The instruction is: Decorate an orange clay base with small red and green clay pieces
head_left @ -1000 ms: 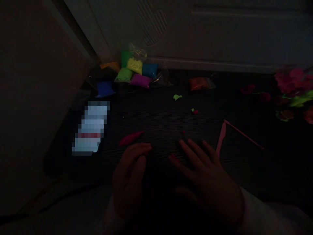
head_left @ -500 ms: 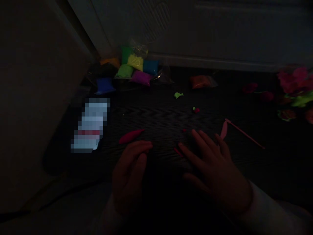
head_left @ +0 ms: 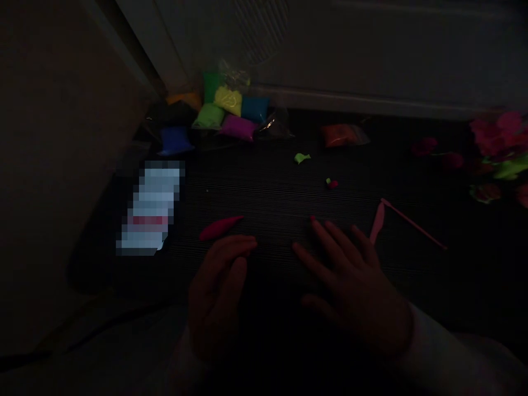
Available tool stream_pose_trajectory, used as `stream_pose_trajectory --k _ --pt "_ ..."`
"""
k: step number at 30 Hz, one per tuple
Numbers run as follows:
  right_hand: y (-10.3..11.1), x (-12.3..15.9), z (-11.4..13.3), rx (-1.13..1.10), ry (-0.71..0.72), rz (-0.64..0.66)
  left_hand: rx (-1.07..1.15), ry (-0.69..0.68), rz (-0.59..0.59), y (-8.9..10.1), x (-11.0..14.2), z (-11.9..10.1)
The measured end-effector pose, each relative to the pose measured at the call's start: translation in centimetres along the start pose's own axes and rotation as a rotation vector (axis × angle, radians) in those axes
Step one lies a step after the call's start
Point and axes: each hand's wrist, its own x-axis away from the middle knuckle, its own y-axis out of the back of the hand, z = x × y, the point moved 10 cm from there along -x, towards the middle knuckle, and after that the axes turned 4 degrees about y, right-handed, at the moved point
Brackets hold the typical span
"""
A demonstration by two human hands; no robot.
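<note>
The scene is very dark. My right hand (head_left: 346,280) lies palm down on the black table with its fingers spread, holding nothing that shows. A tiny red bit of clay (head_left: 312,218) is at the tip of its middle finger. My left hand (head_left: 220,291) rests on its side, fingers loosely bent and thumb apart, with nothing visible in it. Just beyond its fingers is a pointed, spindle-shaped pink clay piece (head_left: 220,227). To the right of my right hand stands a pink modelling knife (head_left: 377,221), its lower end hidden, touching a thin pink stick (head_left: 414,224).
Several bags of coloured clay, including a purple bag (head_left: 239,127) and a blue bag (head_left: 175,139), lie at the back left. An orange bag (head_left: 340,135) and a green clay scrap (head_left: 302,158) are farther right. A lit phone (head_left: 150,206) is left; pink flowers (head_left: 501,135) are right.
My right hand has slid a little to the left across the table. A thin pink-red strip seen by its index finger is now out of sight. My left hand has stayed nearly still.
</note>
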Motion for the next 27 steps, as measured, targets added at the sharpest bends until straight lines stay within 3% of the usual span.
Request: stream_pose_trajectory --k 2,5,9,13,16,20,23,27 --pt "0.0 0.0 -0.1 0.007 -0.015 0.001 -0.012 -0.017 0.000 0.0 0.0 -0.2" --pt "-0.2 -0.1 0.7 -0.013 0.075 0.029 -0.030 -0.024 -0.009 0.0 -0.1 -0.2" --pt "0.2 -0.1 -0.7 0.017 -0.044 -0.016 -0.025 -0.013 -0.012 0.0 -0.1 -0.1" --pt "-0.1 -0.1 0.4 -0.033 0.050 0.019 -0.029 -0.017 -0.003 -0.1 0.0 -0.2" --pt "0.2 -0.1 -0.2 -0.016 -0.037 -0.009 0.000 -0.004 0.001 -0.1 0.0 -0.1" --pt "0.3 -0.3 0.4 -0.040 0.033 -0.006 0.018 0.000 0.005 0.0 0.0 0.0" --pt "0.4 -0.3 -0.3 -0.016 -0.024 -0.016 -0.004 -0.013 0.014 -0.2 -0.1 -0.1" --pt "0.0 -0.5 0.4 -0.040 0.055 0.018 0.009 -0.007 -0.008 0.0 0.0 -0.1"
